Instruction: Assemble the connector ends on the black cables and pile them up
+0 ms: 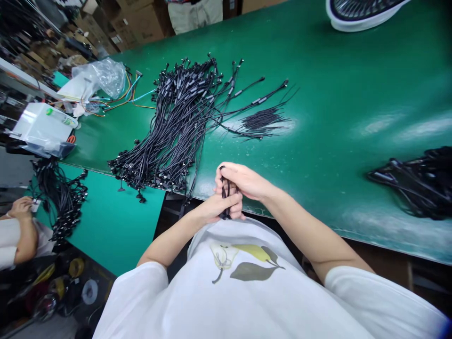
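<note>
A folded black cable lies inside both sets of fingers, its long axis running near to far. The left hand grasps its near part, the right hand its far end; neither is nearer. Far left, a connector-ended cable heap covers part of the green table.

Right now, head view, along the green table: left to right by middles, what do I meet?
Clear plastic, black cable pile, black cord in the grip of left hand and right hand, thin black strands, white-rimmed fan, dark cable bundle.
</note>
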Motion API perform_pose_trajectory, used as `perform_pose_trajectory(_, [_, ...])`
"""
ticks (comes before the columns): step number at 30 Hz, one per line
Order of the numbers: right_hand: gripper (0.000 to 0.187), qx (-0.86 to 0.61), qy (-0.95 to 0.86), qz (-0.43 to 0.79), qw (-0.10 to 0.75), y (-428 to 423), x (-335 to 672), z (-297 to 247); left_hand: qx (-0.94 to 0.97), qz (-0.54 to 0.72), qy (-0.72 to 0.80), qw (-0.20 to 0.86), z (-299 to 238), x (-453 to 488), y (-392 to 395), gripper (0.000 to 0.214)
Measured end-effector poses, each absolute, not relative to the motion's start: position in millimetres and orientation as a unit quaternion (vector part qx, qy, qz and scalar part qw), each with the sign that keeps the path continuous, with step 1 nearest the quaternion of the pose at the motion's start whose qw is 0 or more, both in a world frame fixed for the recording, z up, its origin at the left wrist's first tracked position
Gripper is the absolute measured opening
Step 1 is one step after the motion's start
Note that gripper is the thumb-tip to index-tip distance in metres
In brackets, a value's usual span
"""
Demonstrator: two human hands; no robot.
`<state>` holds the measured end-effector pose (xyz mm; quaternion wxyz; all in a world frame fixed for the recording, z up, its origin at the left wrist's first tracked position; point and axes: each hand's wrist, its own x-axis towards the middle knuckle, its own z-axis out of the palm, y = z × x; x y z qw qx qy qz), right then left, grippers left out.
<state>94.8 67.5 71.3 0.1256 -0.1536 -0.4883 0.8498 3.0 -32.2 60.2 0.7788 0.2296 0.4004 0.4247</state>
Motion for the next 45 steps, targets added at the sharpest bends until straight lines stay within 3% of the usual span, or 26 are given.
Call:
perform_pose_trajectory(9, [0.031, -0.255, -0.361, 0.848, 0.294, 62.4, 79.8, 84.2, 0.236, 0.483, 0.426, 0.728, 54.6, -0.2, -29.9, 0.056])
perform_pose_trajectory(15, [0.024, -0.222, -0.376, 0.862, 0.256, 68.6, 84.9, 72.4, 0.154, 0.44, 0.407, 0.785, 62.6, -5.5, -31.7, 0.048])
perform_pose_trajectory(22, [0.026, -0.175, -0.383, 0.871, 0.255, 73.7, 91.6, 60.8, 0.002, 0.476, 0.302, 0.826, 64.4, 15.1, -36.7, 0.017])
perform_pose_trajectory(25, [0.028, -0.238, -0.544, 0.736, 0.323, 78.4, 102.7, 53.6, 0.001, 0.528, 0.319, 0.787, 58.6, 21.1, -32.7, 0.017])
perform_pose_trajectory(28, [0.033, -0.306, -0.725, 0.48, 0.387, 73.5, 119.5, 45.0, 0.02, 0.64, 0.391, 0.662, 50.8, 14.9, -20.3, 0.02])
perform_pose_trajectory(32, [0.033, -0.283, -0.867, 0.267, 0.312, 49.0, 127.0, 31.2, 0.037, 0.717, 0.41, 0.562, 42.8, 1.9, -4.8, 0.019])
perform_pose_trajectory(40, [0.017, -0.224, -0.921, 0.085, 0.307, 36.1, 111.9, 32.3, 0.071, 0.673, 0.504, 0.536, 42.1, 0.3, -4.6, 0.021])
perform_pose_trajectory(45, [0.029, -0.035, -0.961, 0.032, 0.274, 53.1, 126.0, 45.1, 0.122, 0.615, 0.549, 0.553, 40.1, -7.3, -7.6, 0.027])
